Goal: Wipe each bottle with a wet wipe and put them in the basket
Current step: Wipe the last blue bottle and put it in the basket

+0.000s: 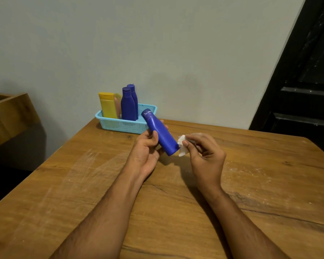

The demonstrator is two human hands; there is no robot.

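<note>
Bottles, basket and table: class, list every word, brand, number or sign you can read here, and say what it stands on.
None can be read.
Held blue bottle: pale marks on its cap, too blurred to read as letters.
Two blue bottles in the basket: no print shows.
Yellow bottle: no print shows.
Wipe, table, wall: no writing.

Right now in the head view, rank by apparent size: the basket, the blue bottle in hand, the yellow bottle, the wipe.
1. Basket, largest.
2. Held blue bottle and yellow bottle: similar; the held one is nearer the camera, so no ranking.
3. Wet wipe, smallest, partly hidden by the right hand.
</note>
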